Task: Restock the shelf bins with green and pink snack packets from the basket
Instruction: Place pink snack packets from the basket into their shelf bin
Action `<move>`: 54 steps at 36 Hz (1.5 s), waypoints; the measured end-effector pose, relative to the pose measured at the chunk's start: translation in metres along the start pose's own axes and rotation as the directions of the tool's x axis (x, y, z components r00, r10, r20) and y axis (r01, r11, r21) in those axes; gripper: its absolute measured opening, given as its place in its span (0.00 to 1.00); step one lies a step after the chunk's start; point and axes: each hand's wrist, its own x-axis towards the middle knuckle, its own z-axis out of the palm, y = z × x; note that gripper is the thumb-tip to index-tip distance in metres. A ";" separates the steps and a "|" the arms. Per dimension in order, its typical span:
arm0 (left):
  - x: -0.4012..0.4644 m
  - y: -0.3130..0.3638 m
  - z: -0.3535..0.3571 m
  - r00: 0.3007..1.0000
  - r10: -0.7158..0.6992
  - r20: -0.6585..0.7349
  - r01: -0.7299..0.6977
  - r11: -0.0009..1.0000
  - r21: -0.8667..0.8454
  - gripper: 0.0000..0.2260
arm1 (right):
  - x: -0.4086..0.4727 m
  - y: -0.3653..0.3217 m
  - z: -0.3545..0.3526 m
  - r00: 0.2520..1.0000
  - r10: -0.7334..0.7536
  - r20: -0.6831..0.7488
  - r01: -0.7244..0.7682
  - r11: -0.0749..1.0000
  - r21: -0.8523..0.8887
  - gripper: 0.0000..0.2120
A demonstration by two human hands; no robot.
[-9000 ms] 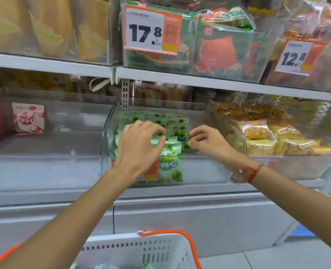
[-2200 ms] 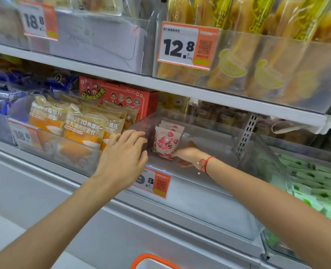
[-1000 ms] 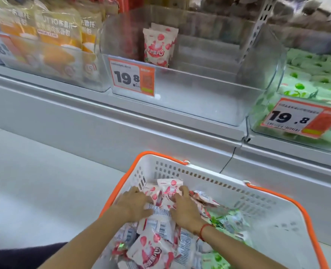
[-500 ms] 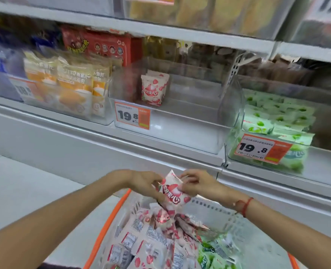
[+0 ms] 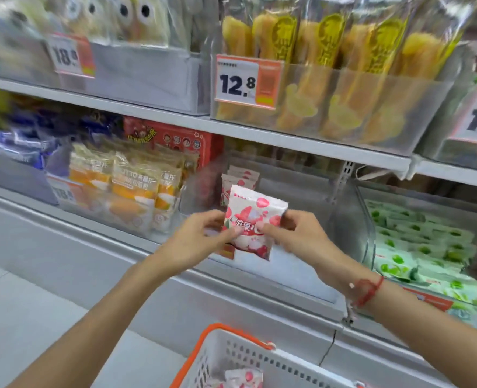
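Head view: the left hand (image 5: 201, 236) and the right hand (image 5: 296, 236) both pinch one pink packet (image 5: 252, 219) by its lower edges, holding it upright in front of the clear bin (image 5: 301, 208); more pink packets (image 5: 238, 180) stand at that bin's back left; green packets (image 5: 416, 242) fill the bin to the right; the white basket (image 5: 248, 357) with its orange rim sits below, pink packets inside.

One head-worn wide-angle view looks forward and slightly down at the shelf bins (image 5: 301, 275) from close range. The basket (image 5: 259, 359) rim shows at the bottom edge.
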 end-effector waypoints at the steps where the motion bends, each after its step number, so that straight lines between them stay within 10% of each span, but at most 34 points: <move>1: 0.002 -0.007 -0.001 0.988 0.053 -0.144 -0.025 0.982 0.188 0.12 | 0.013 -0.002 0.000 1.000 0.018 -0.022 -0.018 1.000 0.020 0.02; 3: 0.003 -0.025 -0.003 0.927 0.220 -0.304 -0.015 0.830 0.557 0.13 | 0.043 -0.004 0.001 0.995 0.041 -0.095 -0.041 0.999 0.002 0.05; 7: 0.004 -0.057 -0.007 0.888 0.397 -0.232 -0.096 0.653 0.751 0.16 | 0.106 0.004 0.010 0.991 0.054 -0.124 -0.071 0.988 -0.138 0.07; 21: 0.002 -0.060 -0.006 0.845 0.439 -0.305 -0.082 0.670 0.737 0.12 | 0.188 0.053 0.059 0.982 0.164 -0.092 -0.186 0.913 -0.363 0.12; 36: 0.009 -0.059 -0.001 0.810 0.509 -0.292 -0.103 0.614 0.782 0.10 | 0.201 0.065 0.072 0.884 0.457 0.104 -0.467 0.876 0.121 0.05; 42: 0.007 -0.057 0.001 0.812 0.516 -0.273 -0.130 0.615 0.777 0.15 | 0.192 0.055 0.057 0.835 0.507 0.213 -0.524 0.852 0.025 0.04; 49: 0.002 -0.039 0.007 0.786 0.563 -0.253 -0.183 0.604 0.776 0.16 | 0.141 0.025 0.036 0.923 0.370 0.104 -0.356 0.925 -0.130 0.08; 54: -0.015 -0.031 0.020 0.810 0.545 -0.218 -0.225 0.632 0.742 0.08 | 0.071 0.008 0.016 0.999 -0.031 0.043 0.043 0.953 -0.299 0.07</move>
